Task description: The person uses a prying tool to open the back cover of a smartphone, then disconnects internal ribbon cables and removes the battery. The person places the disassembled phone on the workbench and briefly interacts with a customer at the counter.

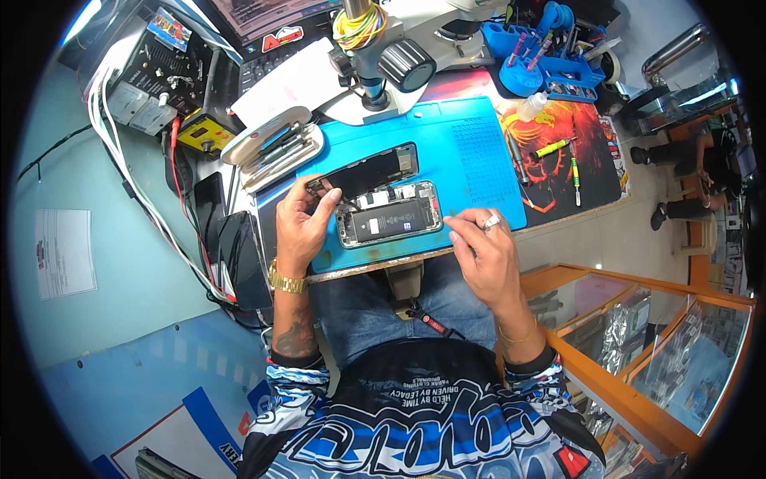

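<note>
A patterned dark shirt (415, 383) fills the bottom of the frame, with blue jeans (351, 311) just above it. Near the centre, the left hand (303, 223) pinches the left end of a dark screen panel (375, 169) between thumb and fingers, holding it tilted along the upper edge of an opened phone body (389, 220). The phone body lies at the middle of the frame, its black battery and inner parts facing up. The right hand (488, 259), fingers bent, has its index fingertip just beside the phone's right end; whether it touches the phone or grips something small cannot be told.

Under the phone spreads a blue work mat (479, 191) on the desk (375, 267). Right of it, screwdrivers (552, 148) lie on a dark mat with a fiery print (594, 136). An open case of pen-like tools (275, 152) sits left of the phone, toward the upper left.

Farther off, a microscope stand (373, 92) rises at top centre, with a blue tool organiser (523, 78) to its right. A laptop (275, 32) and a black bench device with cables (152, 80) occupy the upper left. At the far right, another person (710, 172) is partly visible.
</note>
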